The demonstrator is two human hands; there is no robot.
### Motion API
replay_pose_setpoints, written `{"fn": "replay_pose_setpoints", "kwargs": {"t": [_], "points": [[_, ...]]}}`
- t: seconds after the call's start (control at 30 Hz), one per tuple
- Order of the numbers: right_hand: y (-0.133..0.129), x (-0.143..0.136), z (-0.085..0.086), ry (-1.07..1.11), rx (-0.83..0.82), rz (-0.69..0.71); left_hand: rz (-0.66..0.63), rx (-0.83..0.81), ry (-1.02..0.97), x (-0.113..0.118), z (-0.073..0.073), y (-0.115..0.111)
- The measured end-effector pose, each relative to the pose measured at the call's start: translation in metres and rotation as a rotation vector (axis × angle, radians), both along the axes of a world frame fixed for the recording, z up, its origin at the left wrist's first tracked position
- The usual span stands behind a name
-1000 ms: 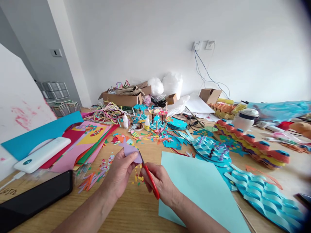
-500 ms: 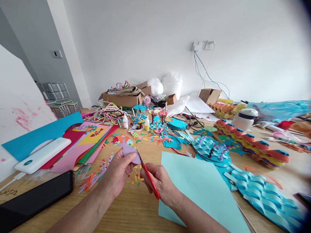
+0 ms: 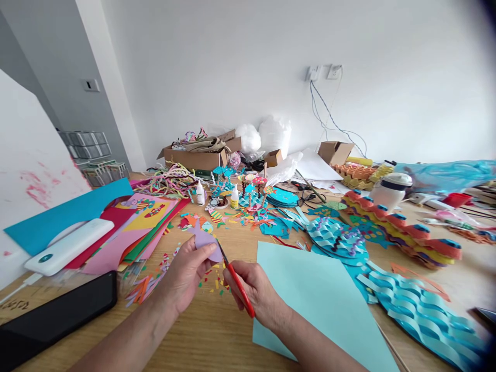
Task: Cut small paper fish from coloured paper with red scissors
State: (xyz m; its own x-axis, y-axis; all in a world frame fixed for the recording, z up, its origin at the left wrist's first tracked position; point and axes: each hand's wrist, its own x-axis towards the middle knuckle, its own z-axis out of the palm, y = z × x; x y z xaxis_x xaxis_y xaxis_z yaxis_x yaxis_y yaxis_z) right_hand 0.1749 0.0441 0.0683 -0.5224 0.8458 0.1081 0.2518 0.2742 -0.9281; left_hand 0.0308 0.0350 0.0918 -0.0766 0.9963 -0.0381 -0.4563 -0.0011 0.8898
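My left hand (image 3: 188, 274) pinches a small piece of purple paper (image 3: 204, 241) between thumb and fingers, above the wooden table. The paper has a pointed tip at its upper left. My right hand (image 3: 253, 289) is wrapped round red-handled scissors (image 3: 239, 290), whose dark blades lie at the paper's right edge. How far the blades are apart is hard to make out. Beneath the right forearm lies a light turquoise sheet (image 3: 310, 294). Tiny coloured paper scraps (image 3: 217, 279) are scattered under both hands.
Left stand a stack of coloured paper (image 3: 132, 227), a white power bank (image 3: 70, 247) and a black phone (image 3: 58, 310). Glue bottles (image 3: 200, 194) and paper fish are ahead. Woven blue paper waves (image 3: 426, 315) and a painted egg-carton strip (image 3: 403, 227) lie right. Boxes (image 3: 194, 157) line the wall.
Hardly anything differs. Both hands, the purple paper and the scissors keep nearly the same place, with only a very slight shift to the left.
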Motion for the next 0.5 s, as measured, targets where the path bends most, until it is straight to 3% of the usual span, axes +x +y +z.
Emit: {"fn": "replay_pose_setpoints", "kwargs": {"t": [0.5], "points": [[0.0019, 0.001, -0.0023, -0.043, 0.024, -0.001, -0.023, -0.029, 0.005, -0.0011, -0.0038, 0.0014]]}}
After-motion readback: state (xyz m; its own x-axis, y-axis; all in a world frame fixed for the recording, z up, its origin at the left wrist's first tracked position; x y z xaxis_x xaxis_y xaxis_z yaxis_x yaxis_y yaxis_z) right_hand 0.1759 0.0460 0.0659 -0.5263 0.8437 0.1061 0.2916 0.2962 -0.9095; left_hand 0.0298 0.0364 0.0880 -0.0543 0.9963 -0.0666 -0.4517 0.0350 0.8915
